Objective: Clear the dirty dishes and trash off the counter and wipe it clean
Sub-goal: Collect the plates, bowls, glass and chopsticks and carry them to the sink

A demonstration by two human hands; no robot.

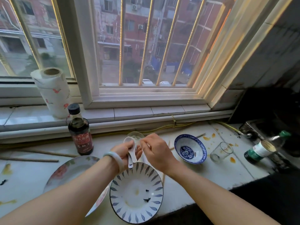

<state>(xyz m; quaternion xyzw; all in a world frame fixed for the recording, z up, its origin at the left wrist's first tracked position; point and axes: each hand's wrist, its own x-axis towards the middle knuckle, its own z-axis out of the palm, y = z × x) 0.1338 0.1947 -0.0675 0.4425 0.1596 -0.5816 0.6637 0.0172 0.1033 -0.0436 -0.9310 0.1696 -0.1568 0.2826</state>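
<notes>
My left hand (128, 151) grips white ceramic spoons (130, 144) above a dirty white plate with blue leaf marks (136, 192). My right hand (155, 150) hovers just right of the spoons with its fingers curled; what it pinches, if anything, I cannot tell. A small clear dish (138, 135) sits behind the hands. A blue patterned bowl (190, 148) and an empty glass (220, 152) stand to the right. A floral plate (68, 172) lies at the left, partly under my left arm. The white counter (219, 172) carries orange stains.
A dark soy sauce bottle (80, 132) stands behind the floral plate, a paper towel roll (53, 93) on the sill. Chopsticks (32, 157) lie at the left. A green-capped bottle (266, 146) lies on its side at the right, near a dark stove area (267, 120).
</notes>
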